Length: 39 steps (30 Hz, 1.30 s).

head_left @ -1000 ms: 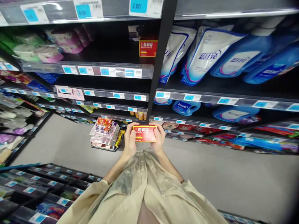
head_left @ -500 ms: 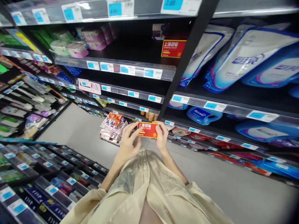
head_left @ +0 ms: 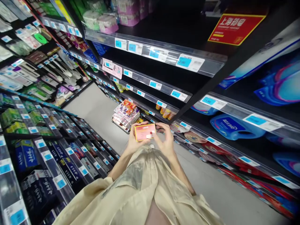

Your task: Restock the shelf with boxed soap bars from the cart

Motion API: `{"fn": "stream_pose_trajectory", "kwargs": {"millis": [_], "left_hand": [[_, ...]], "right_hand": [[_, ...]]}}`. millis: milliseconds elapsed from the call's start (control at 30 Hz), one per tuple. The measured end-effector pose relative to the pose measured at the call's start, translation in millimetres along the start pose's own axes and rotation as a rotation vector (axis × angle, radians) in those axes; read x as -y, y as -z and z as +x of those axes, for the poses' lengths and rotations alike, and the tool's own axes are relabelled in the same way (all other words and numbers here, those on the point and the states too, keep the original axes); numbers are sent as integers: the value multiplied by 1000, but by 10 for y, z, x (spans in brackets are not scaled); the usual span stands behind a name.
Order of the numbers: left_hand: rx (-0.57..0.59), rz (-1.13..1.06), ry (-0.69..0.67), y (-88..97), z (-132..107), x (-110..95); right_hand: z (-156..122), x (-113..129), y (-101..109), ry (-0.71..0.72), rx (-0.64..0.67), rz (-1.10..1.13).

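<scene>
Black shelving [head_left: 214,67] flanks the grey supermarket floor [head_left: 92,103] and a stack of packets [head_left: 125,115]. The red soap box [head_left: 144,132] has just been turned, bringing a paler panel into view; the left hand [head_left: 131,143] clasps one end, the right hand [head_left: 167,141] meets the other, grip unclear.

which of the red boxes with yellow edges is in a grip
The held box, in the left grip with the right grip at its other end; the shelf box sits untouched at upper right, and red boxes top the stack.
</scene>
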State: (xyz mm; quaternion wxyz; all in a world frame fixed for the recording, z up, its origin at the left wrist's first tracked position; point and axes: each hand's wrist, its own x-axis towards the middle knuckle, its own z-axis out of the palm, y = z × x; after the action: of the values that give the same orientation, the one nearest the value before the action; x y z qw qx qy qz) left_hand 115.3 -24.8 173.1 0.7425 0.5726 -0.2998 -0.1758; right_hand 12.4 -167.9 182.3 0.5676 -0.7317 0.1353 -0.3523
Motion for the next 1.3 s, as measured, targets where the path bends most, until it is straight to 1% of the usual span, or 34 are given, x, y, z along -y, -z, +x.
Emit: {"fn": "stream_pose_trajectory", "kwargs": {"millis": [67, 133, 233, 400, 600, 767, 833, 900, 967, 1033, 1100, 1167, 1233, 1300], "left_hand": [[2, -59, 43, 20, -50, -2], [19, -87, 65, 43, -96, -10], [45, -136, 60, 70, -137, -15], [46, -139, 65, 54, -123, -26], [66, -68, 91, 4, -74, -90], [95, -5, 40, 30, -49, -95], [91, 82, -11, 45, -43, -89], [58, 268, -93, 56, -38, -90], [39, 494, -192, 59, -37, -101], [75, 692, -280, 56, -39, -121], [129, 822, -345, 49, -41, -145], [136, 850, -370, 43, -41, -172], [106, 776, -345, 41, -36, -203], [83, 692, -300, 46, -30, -235]], "right_hand": [[-2, -7, 6, -1, 68, 1], [-22, -10, 9, -37, 152, 46], [-63, -11, 9, -85, 205, 88], [-102, -24, 26, -99, 185, 88], [-117, -29, 55, -121, 154, 99], [-87, -22, 54, -128, 150, 88], [-85, -32, 22, -143, 144, 110], [-106, -45, -43, -205, 173, 240], [-147, -56, -133, -319, 246, 468], [-190, -67, -223, -437, 311, 668], [-210, -79, -282, -521, 304, 741], [-197, -94, -294, -585, 230, 740], [-161, -109, -268, -648, 142, 742], [-122, -118, -228, -703, 86, 766]]}}
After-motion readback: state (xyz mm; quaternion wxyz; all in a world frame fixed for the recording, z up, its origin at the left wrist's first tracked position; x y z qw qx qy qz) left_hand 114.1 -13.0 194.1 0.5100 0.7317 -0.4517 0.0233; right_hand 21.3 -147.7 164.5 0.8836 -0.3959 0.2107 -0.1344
